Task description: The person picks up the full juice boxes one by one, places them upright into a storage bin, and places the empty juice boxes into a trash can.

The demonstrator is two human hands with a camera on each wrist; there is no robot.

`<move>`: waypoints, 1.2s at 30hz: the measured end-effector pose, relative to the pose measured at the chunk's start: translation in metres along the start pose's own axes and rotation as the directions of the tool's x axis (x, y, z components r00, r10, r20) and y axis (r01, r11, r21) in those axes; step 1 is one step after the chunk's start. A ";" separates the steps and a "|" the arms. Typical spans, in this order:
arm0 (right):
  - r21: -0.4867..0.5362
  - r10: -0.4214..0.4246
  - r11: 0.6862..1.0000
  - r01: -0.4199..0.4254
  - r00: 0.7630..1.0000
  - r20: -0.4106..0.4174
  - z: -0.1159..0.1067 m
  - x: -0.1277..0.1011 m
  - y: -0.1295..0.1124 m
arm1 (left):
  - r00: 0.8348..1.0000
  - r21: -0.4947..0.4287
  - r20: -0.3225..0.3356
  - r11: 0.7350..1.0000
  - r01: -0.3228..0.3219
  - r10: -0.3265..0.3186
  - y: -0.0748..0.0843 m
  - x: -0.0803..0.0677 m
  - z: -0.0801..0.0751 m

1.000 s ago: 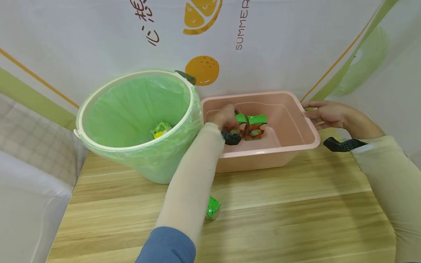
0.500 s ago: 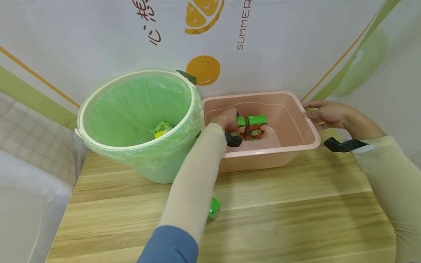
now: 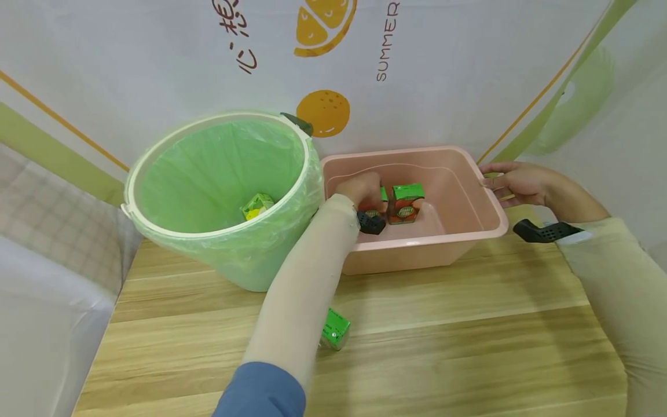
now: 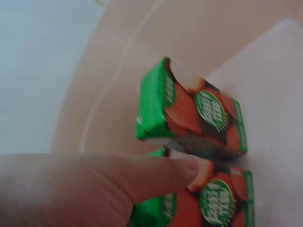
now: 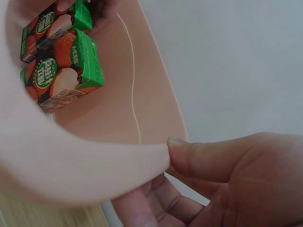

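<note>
Two cartons [image 3: 403, 202] in pink tub [image 3: 469, 231]

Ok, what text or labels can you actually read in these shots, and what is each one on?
"SUMMER": on the backdrop, running vertically and cut off by the top edge.
Dark red Chinese characters on the backdrop, left of the lemon print: partly cropped, not readable.
Round green logo on the juice cartons in the pink tub: blurred, unreadable.
Carton on the table: print too small.
</note>
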State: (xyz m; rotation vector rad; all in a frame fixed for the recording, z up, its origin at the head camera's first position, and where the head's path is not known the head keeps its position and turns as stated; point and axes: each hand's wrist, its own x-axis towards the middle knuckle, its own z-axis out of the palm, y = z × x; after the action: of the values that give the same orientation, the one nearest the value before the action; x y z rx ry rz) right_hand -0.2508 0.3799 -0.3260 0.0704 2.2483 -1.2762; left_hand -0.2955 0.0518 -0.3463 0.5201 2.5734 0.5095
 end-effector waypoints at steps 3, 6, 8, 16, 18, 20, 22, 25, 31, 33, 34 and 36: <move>0.001 0.001 1.000 -0.001 1.000 -0.004 0.000 -0.001 0.001 | 0.999 -0.019 0.037 0.999 -0.028 0.028 0.008 -0.003 -0.006; 0.006 0.003 1.000 -0.003 1.000 -0.006 0.001 -0.001 0.002 | 0.997 -0.008 0.053 0.998 -0.057 0.058 0.015 -0.004 -0.010; 0.006 0.002 1.000 -0.002 1.000 -0.003 0.001 0.000 0.002 | 0.997 0.005 0.028 0.997 -0.075 0.074 0.019 -0.005 -0.011; 0.011 0.002 1.000 -0.002 1.000 -0.005 0.000 0.001 0.004 | 0.977 0.068 -0.083 0.979 -0.192 0.197 0.037 -0.026 -0.016; 0.012 0.000 1.000 0.000 1.000 -0.002 0.000 0.001 0.004 | 0.964 0.099 -0.122 0.969 -0.226 0.237 0.040 -0.034 -0.017; 0.014 -0.002 1.000 0.001 1.000 0.002 -0.001 0.001 0.003 | 0.947 0.120 -0.157 0.957 -0.263 0.280 0.043 -0.045 -0.018; 0.017 0.000 1.000 0.000 1.000 0.004 -0.001 0.001 0.003 | 0.929 0.133 -0.180 0.944 -0.301 0.322 0.045 -0.057 -0.019; 0.017 0.001 1.000 -0.001 1.000 0.006 -0.002 0.001 0.003 | 0.903 0.136 -0.174 0.918 -0.374 0.393 0.046 -0.077 -0.020; 0.017 0.003 1.000 -0.003 1.000 0.003 -0.001 0.001 0.003 | 0.841 0.155 -0.076 0.840 -0.520 0.535 0.040 -0.117 -0.019; 0.019 0.004 1.000 -0.004 1.000 0.005 -0.001 0.001 0.003 | 0.817 0.134 -0.063 0.816 -0.562 0.573 0.035 -0.127 -0.017; 0.020 0.005 1.000 -0.005 1.000 0.006 -0.001 0.001 0.003 | 0.805 0.112 -0.062 0.806 -0.582 0.590 0.031 -0.131 -0.016; 0.022 0.006 1.000 -0.006 1.000 0.010 -0.001 0.002 0.003 | 0.786 0.057 -0.063 0.788 -0.613 0.615 0.023 -0.140 -0.013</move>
State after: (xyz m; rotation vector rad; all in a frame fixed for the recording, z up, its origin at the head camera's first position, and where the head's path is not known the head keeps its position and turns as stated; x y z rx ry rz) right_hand -0.2517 0.3817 -0.3289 0.0791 2.2247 -1.2954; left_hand -0.1812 0.0067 -0.2750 1.4021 2.4418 0.7082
